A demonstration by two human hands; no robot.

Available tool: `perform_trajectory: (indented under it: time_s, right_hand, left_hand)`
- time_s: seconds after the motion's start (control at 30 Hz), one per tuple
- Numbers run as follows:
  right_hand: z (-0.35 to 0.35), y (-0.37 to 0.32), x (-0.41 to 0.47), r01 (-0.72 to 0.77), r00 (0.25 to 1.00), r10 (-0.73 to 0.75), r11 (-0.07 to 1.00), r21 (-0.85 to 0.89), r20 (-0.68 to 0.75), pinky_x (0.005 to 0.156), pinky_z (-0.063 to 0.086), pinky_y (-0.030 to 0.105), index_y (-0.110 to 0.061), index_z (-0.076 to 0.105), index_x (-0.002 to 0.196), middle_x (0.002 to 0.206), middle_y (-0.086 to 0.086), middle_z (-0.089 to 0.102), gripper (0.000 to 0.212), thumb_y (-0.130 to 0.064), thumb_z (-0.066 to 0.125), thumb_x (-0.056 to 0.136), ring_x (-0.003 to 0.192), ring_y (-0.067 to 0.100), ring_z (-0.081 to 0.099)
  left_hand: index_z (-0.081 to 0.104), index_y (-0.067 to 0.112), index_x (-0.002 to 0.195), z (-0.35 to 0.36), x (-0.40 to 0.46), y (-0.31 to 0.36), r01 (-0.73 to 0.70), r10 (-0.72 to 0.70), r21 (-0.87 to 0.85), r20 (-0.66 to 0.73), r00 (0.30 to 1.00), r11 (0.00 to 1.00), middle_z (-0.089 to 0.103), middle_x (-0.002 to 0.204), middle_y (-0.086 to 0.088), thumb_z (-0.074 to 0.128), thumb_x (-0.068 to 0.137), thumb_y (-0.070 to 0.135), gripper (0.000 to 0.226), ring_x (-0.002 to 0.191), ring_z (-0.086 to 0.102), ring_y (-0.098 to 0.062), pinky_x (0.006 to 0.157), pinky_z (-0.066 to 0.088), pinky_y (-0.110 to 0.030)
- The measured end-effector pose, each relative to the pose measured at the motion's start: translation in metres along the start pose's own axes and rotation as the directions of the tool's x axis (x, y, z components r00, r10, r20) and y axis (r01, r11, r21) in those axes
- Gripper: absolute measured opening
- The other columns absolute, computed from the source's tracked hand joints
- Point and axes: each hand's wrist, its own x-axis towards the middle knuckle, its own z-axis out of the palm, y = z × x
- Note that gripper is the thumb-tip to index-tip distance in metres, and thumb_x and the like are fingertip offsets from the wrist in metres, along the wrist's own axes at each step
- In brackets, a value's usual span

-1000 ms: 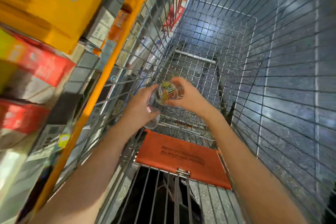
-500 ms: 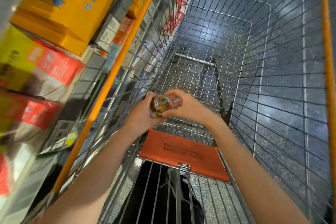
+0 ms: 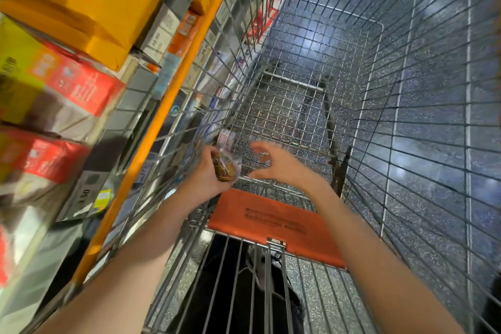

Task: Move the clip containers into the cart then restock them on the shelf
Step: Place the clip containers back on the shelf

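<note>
- My left hand grips the clip container over the cart; my right hand hovers just beside it, fingers spread, holding nothing.
- I'd lower it gently onto the wire floor, not drop it.

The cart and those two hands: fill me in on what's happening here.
A person is reaching into a wire shopping cart parked beside store shelves. The left hand grips a clear container of coloured clips, held above the cart's basket. The right hand is beside it, fingers spread and holding nothing. The orange seat flap lies just below the wrists. No other container can be made out in the basket.
</note>
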Motion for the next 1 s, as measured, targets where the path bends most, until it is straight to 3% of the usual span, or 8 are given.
perform_trajectory:
  time_s: [0.13, 0.27, 0.4, 0.53, 0.73, 0.83, 0.93, 1.0]
  right_hand:
    - [0.017, 0.013, 0.016, -0.001, 1.0, -0.002, 0.996, -0.09, -0.031, 0.105, 0.039, 0.038, -0.018, 0.037, 0.14, 0.14, 0.003, 0.045, 0.073, -0.024, 0.074, 0.078, 0.124, 0.02, 0.046]
    - [0.036, 0.024, 0.034, -0.014, 1.0, 0.011, 0.993, -0.117, -0.027, 0.102, 0.038, 0.03, -0.013, 0.038, 0.139, 0.139, 0.004, 0.046, 0.068, -0.021, 0.072, 0.08, 0.125, 0.02, 0.046]
    - [0.055, 0.035, 0.051, -0.073, 0.997, 0.072, 0.997, -0.036, -0.025, 0.098, 0.04, 0.028, -0.008, 0.041, 0.136, 0.137, 0.008, 0.047, 0.065, -0.017, 0.073, 0.08, 0.123, 0.022, 0.047]
    - [0.07, 0.038, 0.065, -0.084, 0.995, 0.083, 0.996, -0.017, -0.063, 0.088, 0.039, 0.023, -0.005, 0.044, 0.133, 0.131, 0.01, 0.053, 0.061, -0.014, 0.073, 0.079, 0.119, 0.024, 0.051]
    - [0.085, 0.044, 0.085, -0.191, 0.979, 0.197, 0.975, 0.116, -0.042, 0.095, 0.043, 0.029, -0.007, 0.044, 0.129, 0.126, 0.008, 0.054, 0.061, -0.012, 0.074, 0.077, 0.116, 0.023, 0.052]
    - [0.085, 0.046, 0.088, -0.218, 0.973, 0.227, 0.963, 0.16, -0.043, 0.089, 0.042, 0.027, -0.008, 0.044, 0.127, 0.123, 0.006, 0.053, 0.059, -0.01, 0.074, 0.076, 0.112, 0.021, 0.051]
    - [0.087, 0.049, 0.09, -0.227, 0.969, 0.242, 0.95, 0.212, -0.044, 0.089, 0.047, 0.03, -0.012, 0.044, 0.116, 0.119, 0.005, 0.055, 0.054, -0.009, 0.077, 0.073, 0.108, 0.021, 0.054]
    - [0.087, 0.05, 0.089, -0.217, 0.971, 0.234, 0.949, 0.229, -0.05, 0.077, 0.048, 0.028, -0.014, 0.042, 0.107, 0.111, 0.005, 0.056, 0.049, -0.009, 0.076, 0.073, 0.098, 0.019, 0.055]
  left_hand:
    - [0.035, 0.013, 0.131, -0.002, 0.005, -0.008, 0.004, -0.005, 0.021, 0.058, 0.998, 1.0, 0.041, 0.126, -0.005, 0.077, 0.068, 0.002, 0.076, 0.115, 0.045, -0.02, 0.089, 0.039, -0.027]
    - [0.038, 0.011, 0.13, 0.001, 0.008, -0.014, 0.051, -0.056, 0.08, 0.058, 0.997, 0.995, 0.041, 0.117, -0.003, 0.081, 0.063, 0.008, 0.08, 0.111, 0.048, -0.021, 0.089, 0.043, -0.03]
    - [0.033, 0.013, 0.133, 0.004, 0.007, -0.018, 0.084, -0.093, 0.115, 0.08, 0.992, 0.99, 0.035, 0.138, -0.009, 0.085, 0.063, 0.026, 0.088, 0.126, 0.038, -0.023, 0.104, 0.033, -0.034]
    - [0.026, 0.011, 0.139, 0.008, 0.008, -0.015, 0.071, -0.08, 0.087, 0.098, 0.992, 0.994, 0.038, 0.133, -0.001, 0.082, 0.069, 0.022, 0.091, 0.119, 0.039, -0.014, 0.087, 0.026, -0.017]
    - [0.038, 0.013, 0.127, 0.009, 0.01, -0.024, 0.127, -0.136, 0.092, 0.097, 0.986, 0.988, 0.057, 0.11, -0.002, 0.081, 0.064, 0.014, 0.076, 0.091, 0.055, -0.015, 0.071, 0.047, -0.027]
    - [0.038, 0.015, 0.124, 0.008, 0.01, -0.026, 0.145, -0.153, 0.103, 0.081, 0.985, 0.984, 0.055, 0.1, 0.0, 0.08, 0.066, 0.013, 0.071, 0.085, 0.055, -0.016, 0.064, 0.045, -0.026]
    - [0.037, 0.015, 0.123, 0.007, 0.01, -0.025, 0.151, -0.158, 0.111, 0.065, 0.985, 0.982, 0.053, 0.104, -0.001, 0.082, 0.065, 0.017, 0.074, 0.088, 0.055, -0.017, 0.071, 0.045, -0.028]
    - [0.035, 0.015, 0.123, 0.006, 0.009, -0.024, 0.151, -0.161, 0.135, 0.068, 0.985, 0.979, 0.052, 0.103, 0.001, 0.084, 0.064, 0.022, 0.076, 0.09, 0.055, -0.018, 0.076, 0.047, -0.031]
